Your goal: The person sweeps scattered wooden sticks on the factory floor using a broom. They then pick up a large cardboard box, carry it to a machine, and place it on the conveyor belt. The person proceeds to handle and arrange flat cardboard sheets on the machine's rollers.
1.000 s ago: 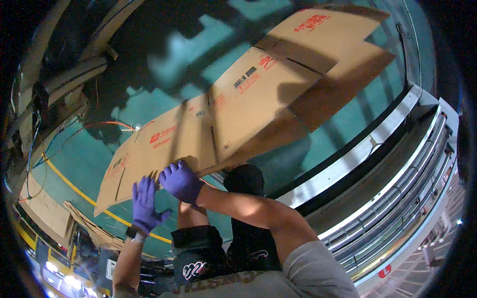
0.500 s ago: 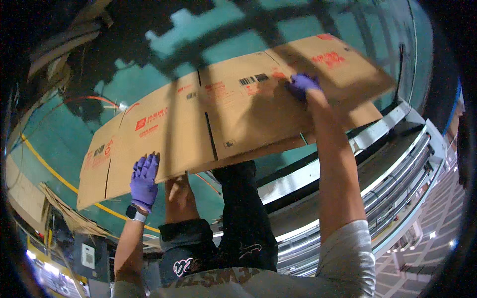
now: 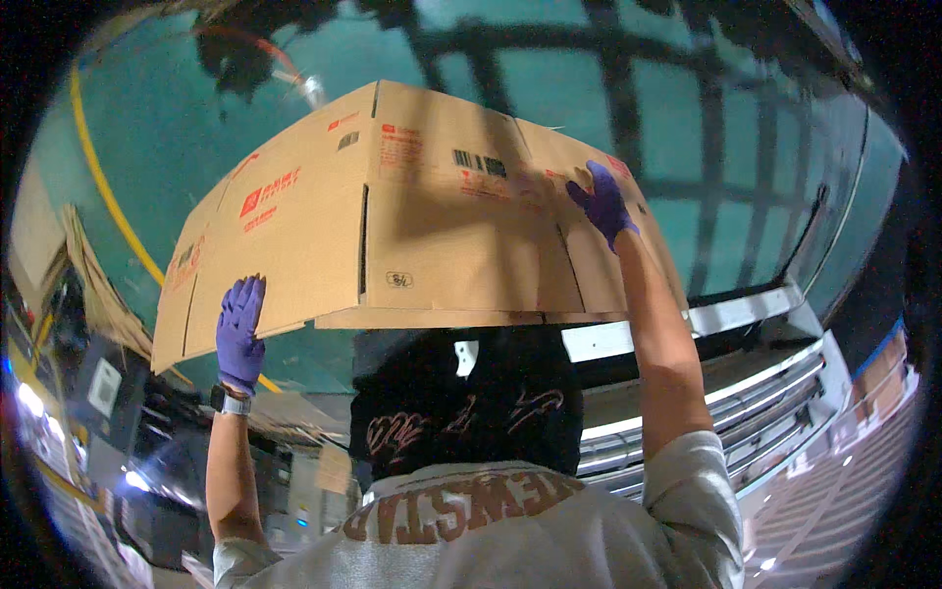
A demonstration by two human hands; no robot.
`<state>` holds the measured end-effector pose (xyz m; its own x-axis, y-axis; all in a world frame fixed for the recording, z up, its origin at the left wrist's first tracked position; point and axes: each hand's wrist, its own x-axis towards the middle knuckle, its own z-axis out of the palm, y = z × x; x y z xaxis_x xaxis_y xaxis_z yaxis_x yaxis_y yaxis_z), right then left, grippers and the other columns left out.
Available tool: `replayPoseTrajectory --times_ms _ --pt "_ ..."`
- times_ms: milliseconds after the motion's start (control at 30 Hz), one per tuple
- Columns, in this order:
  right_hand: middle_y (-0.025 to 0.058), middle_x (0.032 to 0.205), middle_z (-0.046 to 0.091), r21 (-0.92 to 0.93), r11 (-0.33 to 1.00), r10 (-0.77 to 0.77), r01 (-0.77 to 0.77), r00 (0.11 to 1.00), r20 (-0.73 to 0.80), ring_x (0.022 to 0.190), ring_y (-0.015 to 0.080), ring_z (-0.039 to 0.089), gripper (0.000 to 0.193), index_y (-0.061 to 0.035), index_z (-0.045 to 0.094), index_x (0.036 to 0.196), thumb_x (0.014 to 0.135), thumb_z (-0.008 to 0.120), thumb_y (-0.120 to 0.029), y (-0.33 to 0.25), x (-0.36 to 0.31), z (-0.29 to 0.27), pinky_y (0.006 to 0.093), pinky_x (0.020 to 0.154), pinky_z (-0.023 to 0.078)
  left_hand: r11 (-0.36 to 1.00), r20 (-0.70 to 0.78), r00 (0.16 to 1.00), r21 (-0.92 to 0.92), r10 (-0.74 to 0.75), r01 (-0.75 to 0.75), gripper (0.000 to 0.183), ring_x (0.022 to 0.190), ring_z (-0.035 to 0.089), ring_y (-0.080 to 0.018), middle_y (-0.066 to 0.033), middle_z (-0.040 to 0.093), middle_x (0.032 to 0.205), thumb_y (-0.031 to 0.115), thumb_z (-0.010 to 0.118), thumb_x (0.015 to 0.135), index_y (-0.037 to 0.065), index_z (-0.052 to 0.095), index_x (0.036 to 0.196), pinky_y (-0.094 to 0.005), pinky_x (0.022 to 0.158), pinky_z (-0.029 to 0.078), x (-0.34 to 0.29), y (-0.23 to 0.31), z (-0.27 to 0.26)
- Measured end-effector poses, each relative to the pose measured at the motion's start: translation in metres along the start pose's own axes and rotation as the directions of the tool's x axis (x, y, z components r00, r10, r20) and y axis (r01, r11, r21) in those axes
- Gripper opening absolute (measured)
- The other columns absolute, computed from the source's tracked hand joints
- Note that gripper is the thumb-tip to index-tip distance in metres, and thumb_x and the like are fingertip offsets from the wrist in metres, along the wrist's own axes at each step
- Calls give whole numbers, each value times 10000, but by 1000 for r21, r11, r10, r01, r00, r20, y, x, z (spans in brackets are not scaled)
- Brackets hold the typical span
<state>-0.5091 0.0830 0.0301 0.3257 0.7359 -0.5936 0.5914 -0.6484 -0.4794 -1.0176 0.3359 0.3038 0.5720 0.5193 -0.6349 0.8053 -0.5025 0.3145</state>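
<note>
A large flattened cardboard box (image 3: 461, 250) with red print and dark barcodes spreads in front of me, bent along its creases. My left hand (image 3: 240, 329), in a purple glove, has its straight fingers over the near left edge, with the thumb out of sight; it appears to grip the board there. On the right panel lies my right hand (image 3: 603, 204), also gloved in purple, its thumb and fingers spread against the top face. A second layer of cardboard shows under the near edge.
Green floor (image 3: 746, 231) with a yellow line (image 3: 103, 182) lies beyond the board. To my right stands a metal frame with rollers (image 3: 726, 402). Stacked brown sheets (image 3: 98, 265) are at the left. An orange hose (image 3: 280, 57) crosses the floor at the far side.
The cardboard has swung round, its right end coming nearer and folding down more at the creases. My left hand has moved left with its edge; my right hand's fingers have spread out.
</note>
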Motion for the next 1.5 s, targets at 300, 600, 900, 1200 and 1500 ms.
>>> replayPoseTrajectory --times_ms 300,600,900,1200,1500 --pt "255 1237 471 -205 973 -108 102 994 -16 1164 351 451 520 55 436 1223 901 483 -351 -55 84 7 400 999 332 982 -35 982 14 -187 187 762 1276 363 -307 -97 442 1341 -101 439 612 110 401 1344 -432 1068 260 -1 -11 18" --pt "212 1400 328 69 986 -162 152 764 625 1293 286 338 656 61 283 1355 885 556 -307 -296 98 -69 341 1065 261 962 -182 951 -155 -251 225 671 1187 452 -310 -89 480 1301 -26 492 652 114 438 1305 -410 995 363 -18 -26 33" --pt "228 1355 368 -188 596 -482 781 535 693 1247 365 371 804 14 242 1375 734 682 -192 -428 -36 -19 419 1010 326 939 -505 791 -202 -344 279 402 1054 531 -277 -76 554 1170 160 495 782 103 522 1179 -394 891 446 -54 -32 49" --pt "252 765 601 -327 151 -303 933 358 883 693 431 592 651 -131 272 1381 818 591 -211 -685 -91 -92 442 596 474 858 -593 621 -324 -512 398 135 657 619 -247 -54 605 686 228 609 712 112 614 780 -380 598 484 -210 -93 -101" --pt "243 814 617 -148 -117 -194 982 123 973 751 364 628 487 22 503 1172 813 620 -286 -914 -155 -45 405 662 474 789 -498 613 -354 -613 501 443 776 637 -295 -90 649 804 506 689 648 129 636 875 -415 619 488 -354 -242 -187"
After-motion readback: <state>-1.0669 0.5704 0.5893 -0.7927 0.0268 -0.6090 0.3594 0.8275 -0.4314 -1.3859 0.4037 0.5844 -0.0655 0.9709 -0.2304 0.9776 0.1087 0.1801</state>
